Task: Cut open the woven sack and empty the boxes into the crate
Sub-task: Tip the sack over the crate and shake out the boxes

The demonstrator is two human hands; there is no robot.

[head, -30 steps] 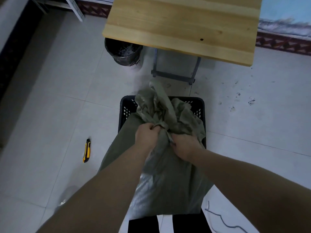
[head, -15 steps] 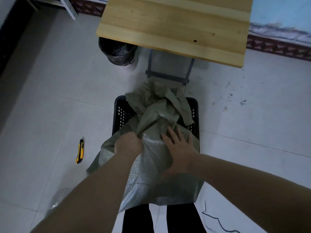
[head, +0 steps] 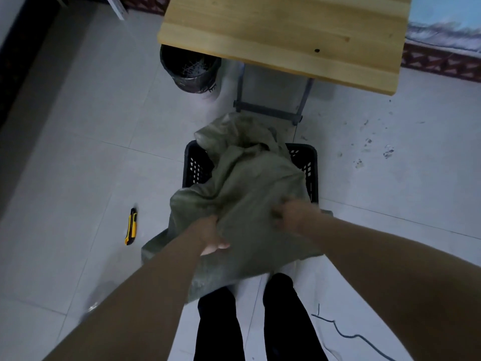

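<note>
A grey-green woven sack lies draped over a black slotted crate on the tiled floor, its far end spilling into the crate. My left hand clutches the sack's near left part. My right hand is clenched on a fold at its right side. Both hands hold the sack's near end up above the crate. No boxes show; the sack hides the crate's inside. A yellow and black utility knife lies on the floor to the left of the sack.
A wooden table on a grey metal frame stands just beyond the crate. A black waste bin sits under its left corner. A dark cord trails on the floor at lower right. My legs in black trousers stand behind the sack.
My right hand went from flat on the sack to clenched on a fold. Both hands have shifted nearer along the sack and lifted it, which now sags flatter over the crate.
</note>
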